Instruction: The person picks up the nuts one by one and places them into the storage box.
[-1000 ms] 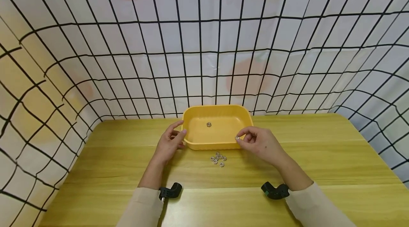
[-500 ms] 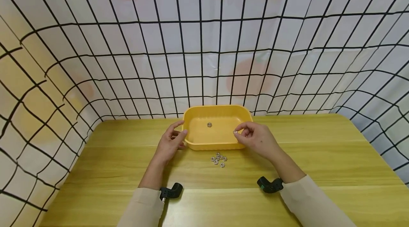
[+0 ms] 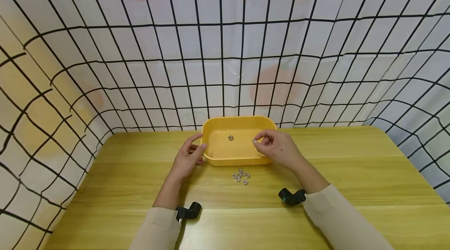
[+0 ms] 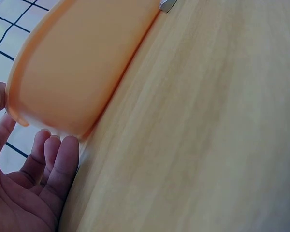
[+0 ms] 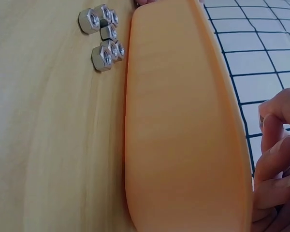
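Note:
A yellow rectangular tray (image 3: pixel 225 161) stands at the back of the table, with one hex nut (image 3: pixel 231 138) lying on its floor. My left hand (image 3: pixel 186 159) holds the tray's left end, thumb at the rim and the other fingers along the outer wall. Over the right part of the tray, my right hand (image 3: pixel 279 146) pinches a small metal nut (image 3: pixel 254 141) between thumb and index finger. In the right wrist view the right hand's fingers (image 5: pixel 275 157) show beyond the tray's rim, and the nut is mostly hidden. Several loose nuts (image 5: pixel 102 58) lie in a cluster before the tray.
The wooden table (image 3: pixel 133 179) carries the tray and nuts. A white sheet (image 3: pixel 158 43) with a black grid rises behind and at both sides. Each wrist wears a black camera mount (image 3: pixel 188 211), and both forearms have beige sleeves (image 3: pixel 344 215).
My right hand has moved leftward and back, from the tray's front right rim to over its inside, with the nut pinched. The left hand keeps its hold on the tray.

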Demonstrator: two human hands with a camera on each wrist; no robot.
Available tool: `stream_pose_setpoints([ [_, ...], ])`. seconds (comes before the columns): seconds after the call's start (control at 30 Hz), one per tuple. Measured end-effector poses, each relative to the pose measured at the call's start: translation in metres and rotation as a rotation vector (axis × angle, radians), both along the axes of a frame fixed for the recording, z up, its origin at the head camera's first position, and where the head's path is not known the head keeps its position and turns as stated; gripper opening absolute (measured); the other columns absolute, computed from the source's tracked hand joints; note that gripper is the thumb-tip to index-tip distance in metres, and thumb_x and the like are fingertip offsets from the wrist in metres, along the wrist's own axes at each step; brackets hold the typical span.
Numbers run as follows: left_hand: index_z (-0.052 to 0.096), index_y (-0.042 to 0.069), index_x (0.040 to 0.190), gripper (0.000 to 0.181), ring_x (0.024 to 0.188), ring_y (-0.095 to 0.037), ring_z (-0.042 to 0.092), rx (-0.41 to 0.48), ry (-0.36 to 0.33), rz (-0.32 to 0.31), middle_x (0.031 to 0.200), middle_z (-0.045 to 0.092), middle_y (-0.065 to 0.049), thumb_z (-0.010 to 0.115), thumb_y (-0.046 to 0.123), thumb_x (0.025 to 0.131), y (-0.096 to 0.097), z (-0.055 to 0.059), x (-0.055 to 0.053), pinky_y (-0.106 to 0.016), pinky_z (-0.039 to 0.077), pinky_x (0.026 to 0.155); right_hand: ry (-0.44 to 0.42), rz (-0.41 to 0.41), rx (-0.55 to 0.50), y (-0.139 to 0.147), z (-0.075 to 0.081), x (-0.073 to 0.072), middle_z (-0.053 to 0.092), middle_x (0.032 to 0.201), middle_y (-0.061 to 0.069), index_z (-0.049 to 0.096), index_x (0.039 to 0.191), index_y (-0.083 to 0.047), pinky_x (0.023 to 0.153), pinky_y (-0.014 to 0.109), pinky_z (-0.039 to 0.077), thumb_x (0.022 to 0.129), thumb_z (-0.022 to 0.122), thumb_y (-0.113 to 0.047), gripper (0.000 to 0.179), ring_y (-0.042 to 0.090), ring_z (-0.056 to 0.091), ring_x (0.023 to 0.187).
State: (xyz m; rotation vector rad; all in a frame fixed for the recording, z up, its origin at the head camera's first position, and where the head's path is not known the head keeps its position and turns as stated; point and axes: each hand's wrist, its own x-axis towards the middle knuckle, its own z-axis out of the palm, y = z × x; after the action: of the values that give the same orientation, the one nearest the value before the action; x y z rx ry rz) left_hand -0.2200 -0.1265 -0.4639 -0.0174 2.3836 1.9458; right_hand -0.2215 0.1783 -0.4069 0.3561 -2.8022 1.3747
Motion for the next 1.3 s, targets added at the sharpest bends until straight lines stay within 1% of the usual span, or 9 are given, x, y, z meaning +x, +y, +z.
stream_pose_setpoints([
  [0.17,0.053,0.025,0.147,0.048,0.075,-0.02,0.061,-0.002,-0.001,-0.002,0.109,0.059,-0.015,0.065,0.032,0.102,0.0,-0.001,0.001,-0.032,0.062,0.073,-0.019,0.016,-0.022,-0.005,-0.001,-0.006,0.065,0.075,0.001,0.072,0.101,-0.014,0.049,0.022,0.04,0.092,0.076,-0.024,0.014,0.016,0.05,0.057],
  [0.33,0.054,0.025,0.147,0.047,0.074,-0.019,0.062,-0.003,-0.002,0.0,0.107,0.059,-0.014,0.065,0.031,0.102,0.0,-0.001,0.001,-0.03,0.062,0.071,-0.042,0.019,-0.022,-0.012,-0.001,-0.012,0.066,0.076,0.002,0.072,0.102,-0.014,0.047,0.022,0.037,0.093,0.075,-0.024,0.014,0.015,0.048,0.056],
  [0.63,0.054,0.025,0.147,0.046,0.073,-0.019,0.062,-0.009,0.007,0.002,0.106,0.059,-0.014,0.064,0.031,0.102,0.0,0.0,0.0,-0.029,0.061,0.07,-0.053,0.036,0.012,-0.021,-0.001,-0.025,0.066,0.078,0.002,0.072,0.101,-0.014,0.046,0.023,0.035,0.093,0.073,-0.026,0.015,0.013,0.045,0.053],
  [0.77,0.053,0.025,0.147,0.047,0.074,-0.019,0.062,-0.013,0.007,-0.003,0.106,0.059,-0.014,0.064,0.031,0.102,-0.001,0.0,0.0,-0.03,0.062,0.072,-0.062,0.054,0.016,-0.025,-0.004,-0.031,0.064,0.078,0.002,0.072,0.101,-0.013,0.049,0.023,0.037,0.093,0.073,-0.024,0.014,0.013,0.045,0.054],
  [0.9,0.053,0.025,0.148,0.047,0.075,-0.019,0.062,-0.015,0.0,-0.007,0.107,0.059,-0.015,0.064,0.032,0.102,-0.001,0.0,0.001,-0.03,0.062,0.073,-0.071,0.046,0.031,-0.029,-0.006,-0.035,0.063,0.078,0.002,0.073,0.1,-0.013,0.052,0.024,0.039,0.093,0.074,-0.022,0.012,0.014,0.047,0.056],
  [1.13,0.053,0.027,0.147,0.047,0.076,-0.019,0.062,-0.011,-0.012,-0.006,0.109,0.059,-0.015,0.065,0.033,0.102,0.0,-0.001,-0.001,-0.029,0.062,0.073,-0.104,0.008,0.079,-0.033,-0.008,-0.042,0.062,0.08,0.002,0.072,0.102,-0.014,0.052,0.024,0.039,0.093,0.074,-0.026,0.015,0.015,0.048,0.058],
  [1.3,0.053,0.027,0.146,0.046,0.076,-0.019,0.062,-0.011,-0.011,-0.002,0.109,0.059,-0.016,0.065,0.034,0.102,0.0,0.0,0.0,-0.03,0.062,0.073,-0.105,0.002,0.08,-0.034,-0.009,-0.046,0.063,0.081,0.002,0.072,0.103,-0.014,0.053,0.024,0.04,0.093,0.074,-0.027,0.016,0.015,0.049,0.06],
])
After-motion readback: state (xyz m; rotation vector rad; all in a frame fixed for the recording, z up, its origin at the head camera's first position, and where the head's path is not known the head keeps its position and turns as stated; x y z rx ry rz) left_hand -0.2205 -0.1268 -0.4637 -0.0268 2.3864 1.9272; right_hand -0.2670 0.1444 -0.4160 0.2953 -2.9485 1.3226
